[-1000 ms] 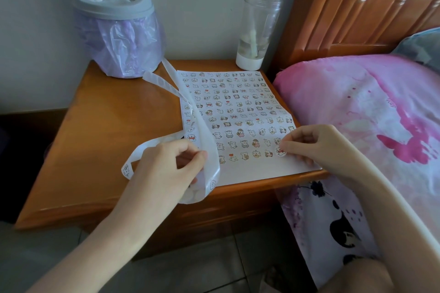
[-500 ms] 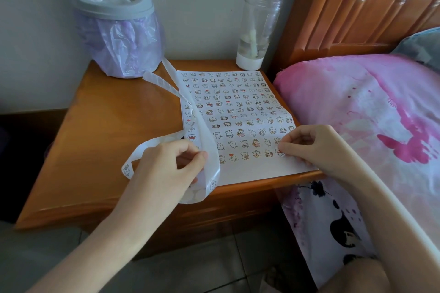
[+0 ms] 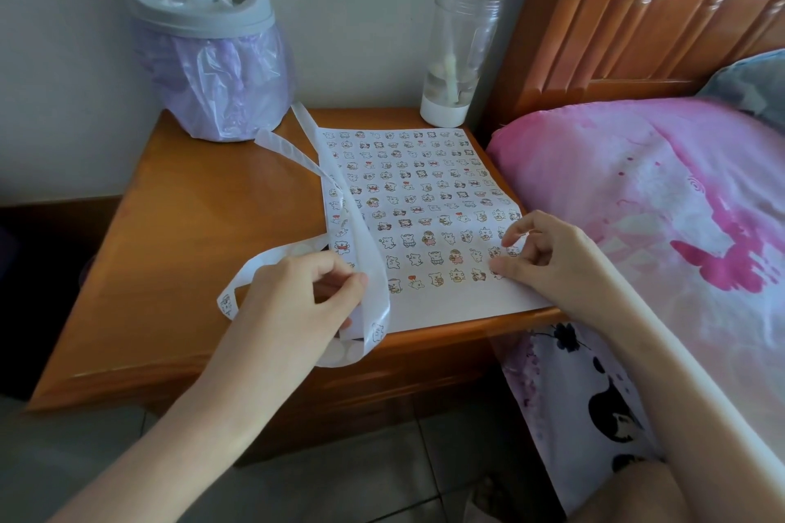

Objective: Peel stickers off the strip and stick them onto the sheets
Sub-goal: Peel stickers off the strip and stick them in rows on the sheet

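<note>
Wooden nightstand, glossy orange-brown varnish, rounded front lip. On its 3 o'clock half lies a white paper sheet, rectangular and flat, long axis running 12 to 6; small cartoon stickers cover it in even rows down to a bare white band at the 6 o'clock edge. That near edge sits almost flush with the table lip. Its 3 o'clock edge lies close to the table's side, where a pink, smooth bedspread butts up. The strip is a thin, shiny, translucent ribbon with round blanks. It runs from about 11 o'clock near the bin along the sheet's 9 o'clock edge, roughly 12 to 6, then loops over the front lip, and a tail curls out toward 8 o'clock. The left hand pinches the strip between thumb and curled fingers near the sheet's 7 o'clock corner. The right hand has its fingers loosely curled and its thumb tip on the last sticker row, at the sheet's 5 o'clock corner; cannot tell if it pinches a sticker. Bare wood lies open from 7 to 10 o'clock. The bin is grey-rimmed with a crinkled lilac liner. A clear plastic bottle stands upright at 12 o'clock.
</note>
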Motion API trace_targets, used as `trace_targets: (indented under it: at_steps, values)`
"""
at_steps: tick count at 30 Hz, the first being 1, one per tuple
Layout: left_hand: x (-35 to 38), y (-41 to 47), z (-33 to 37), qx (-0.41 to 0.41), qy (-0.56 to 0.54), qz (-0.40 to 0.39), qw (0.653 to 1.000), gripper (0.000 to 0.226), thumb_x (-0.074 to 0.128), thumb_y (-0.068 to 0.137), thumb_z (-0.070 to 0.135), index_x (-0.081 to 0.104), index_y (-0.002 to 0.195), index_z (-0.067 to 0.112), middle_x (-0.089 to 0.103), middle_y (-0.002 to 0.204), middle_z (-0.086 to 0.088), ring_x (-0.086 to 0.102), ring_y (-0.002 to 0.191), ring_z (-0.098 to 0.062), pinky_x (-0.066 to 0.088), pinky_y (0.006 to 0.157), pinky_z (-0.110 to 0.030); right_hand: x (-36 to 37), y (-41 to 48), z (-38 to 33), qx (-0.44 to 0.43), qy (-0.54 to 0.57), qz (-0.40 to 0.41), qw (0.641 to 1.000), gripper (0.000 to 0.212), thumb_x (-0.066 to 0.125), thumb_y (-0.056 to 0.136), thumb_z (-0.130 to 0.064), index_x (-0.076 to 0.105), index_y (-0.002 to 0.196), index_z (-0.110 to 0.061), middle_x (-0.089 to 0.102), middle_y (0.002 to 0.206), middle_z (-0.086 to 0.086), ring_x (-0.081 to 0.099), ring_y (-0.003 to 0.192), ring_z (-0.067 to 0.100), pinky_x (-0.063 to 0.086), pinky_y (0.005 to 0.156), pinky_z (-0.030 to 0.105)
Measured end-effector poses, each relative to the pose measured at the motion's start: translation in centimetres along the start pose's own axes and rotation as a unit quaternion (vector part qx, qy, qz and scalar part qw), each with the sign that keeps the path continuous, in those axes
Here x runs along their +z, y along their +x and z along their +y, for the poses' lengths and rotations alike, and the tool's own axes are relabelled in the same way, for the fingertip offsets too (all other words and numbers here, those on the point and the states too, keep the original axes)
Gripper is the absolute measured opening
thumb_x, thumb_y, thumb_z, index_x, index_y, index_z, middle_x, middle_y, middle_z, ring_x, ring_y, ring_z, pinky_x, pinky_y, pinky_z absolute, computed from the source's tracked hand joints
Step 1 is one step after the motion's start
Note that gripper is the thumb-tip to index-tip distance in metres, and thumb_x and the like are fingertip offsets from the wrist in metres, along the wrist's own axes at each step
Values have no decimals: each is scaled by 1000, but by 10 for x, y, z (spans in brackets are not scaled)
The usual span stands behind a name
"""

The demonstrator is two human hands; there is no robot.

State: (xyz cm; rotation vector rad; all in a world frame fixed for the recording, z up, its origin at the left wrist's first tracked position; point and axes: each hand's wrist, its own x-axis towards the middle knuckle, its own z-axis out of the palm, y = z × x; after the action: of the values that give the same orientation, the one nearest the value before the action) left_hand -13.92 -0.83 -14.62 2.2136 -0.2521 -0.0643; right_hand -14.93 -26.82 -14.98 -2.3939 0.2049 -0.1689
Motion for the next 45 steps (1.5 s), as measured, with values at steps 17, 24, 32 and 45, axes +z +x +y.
trace_targets:
  at_steps: [17,24,32,45]
  values:
    - [0,0,0,6,9,2,1000,12,61,87,30,65,75,31,67,71,18,63,66,10,51,50,-10,5,2,1,19,-9,-4,1000,31,77,73,-40,58,88,-21,53,63,-3,45,56,10,34,55,24]
    - [-1,0,1,-3,0,0,1000,10,61,87,29,67,79,27,68,74,17,64,66,9,51,49,-9,-3,2,9,2,-4,-14,1000,18,70,84,-22,54,94,-22,53,57,-5,44,49,2,35,53,11]
    - [-15,0,11,-42,-167,-19,985,14,60,88,27,70,79,22,72,75,8,69,67,-1,54,51,-14,23,-25,-52,-77,221,-33,972,13,61,84,-32,61,90,-20,70,81,-2,63,70,10,51,62,25]
    - [-14,-2,24,-3,-259,38,965,17,54,87,31,66,84,20,70,77,15,65,74,9,43,51,0,40,-39,-85,-84,407,-92,905,14,72,74,-5,65,85,-7,70,79,3,68,73,17,55,71,22]
